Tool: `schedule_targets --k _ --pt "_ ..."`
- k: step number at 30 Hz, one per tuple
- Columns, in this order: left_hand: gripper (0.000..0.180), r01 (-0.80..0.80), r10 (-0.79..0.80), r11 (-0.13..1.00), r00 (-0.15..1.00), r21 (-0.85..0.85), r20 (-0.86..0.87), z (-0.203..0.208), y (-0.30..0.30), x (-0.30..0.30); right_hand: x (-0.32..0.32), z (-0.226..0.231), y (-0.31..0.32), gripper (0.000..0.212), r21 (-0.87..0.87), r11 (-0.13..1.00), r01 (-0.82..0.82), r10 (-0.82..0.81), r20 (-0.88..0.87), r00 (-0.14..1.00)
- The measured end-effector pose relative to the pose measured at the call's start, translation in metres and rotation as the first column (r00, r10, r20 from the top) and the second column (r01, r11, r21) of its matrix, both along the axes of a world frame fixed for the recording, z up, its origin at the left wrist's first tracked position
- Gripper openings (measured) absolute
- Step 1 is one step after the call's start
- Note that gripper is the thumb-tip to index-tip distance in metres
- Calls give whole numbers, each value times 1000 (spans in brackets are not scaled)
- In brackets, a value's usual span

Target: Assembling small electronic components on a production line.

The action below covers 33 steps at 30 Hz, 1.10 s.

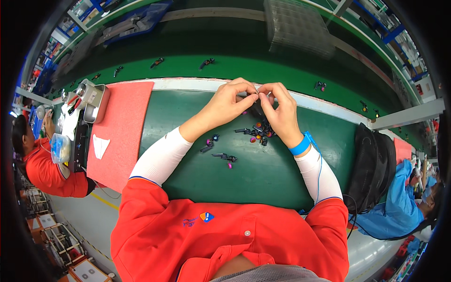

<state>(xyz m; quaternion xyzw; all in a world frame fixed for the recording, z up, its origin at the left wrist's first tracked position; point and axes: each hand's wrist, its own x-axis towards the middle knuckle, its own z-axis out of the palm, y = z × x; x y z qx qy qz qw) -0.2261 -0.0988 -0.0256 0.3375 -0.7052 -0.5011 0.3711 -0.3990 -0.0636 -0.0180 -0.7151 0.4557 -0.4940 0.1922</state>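
Over the far edge of the green work table [188, 176], my left hand [231, 102] and my right hand [282, 110] meet with their fingertips pinched together. Both are closed on something too small and too covered by the fingers to name. Some dark material shows just below the fingertips. Close under my right hand lies a loose pile of small black parts [261, 133] with orange and magenta round pieces. Left of that pile are another black part [209, 143] and a further one with a magenta ring [225, 158]. A blue wristband [301, 144] with a thin cord circles my right wrist.
Beyond a pale rail [188, 84], a green conveyor belt [263, 68] carries several similar parts. A pink mat [120, 127] and a metal tray [97, 105] sit at left. At right rests a black bag [372, 164]. People sit on both sides.
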Motion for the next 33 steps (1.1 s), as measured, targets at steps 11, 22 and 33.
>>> schedule_targets --k 11,22,33 --pt "11 61 -60 988 998 139 -6 3 -3 6 -1 -4 1 14 71 994 -79 83 -51 995" --pt "10 27 281 631 924 -775 261 5 4 -2 -4 10 4 12 662 730 -168 -8 255 967" --pt "19 -3 153 710 977 -704 150 -2 -8 3 -4 1 -3 10 473 800 -368 82 520 850"
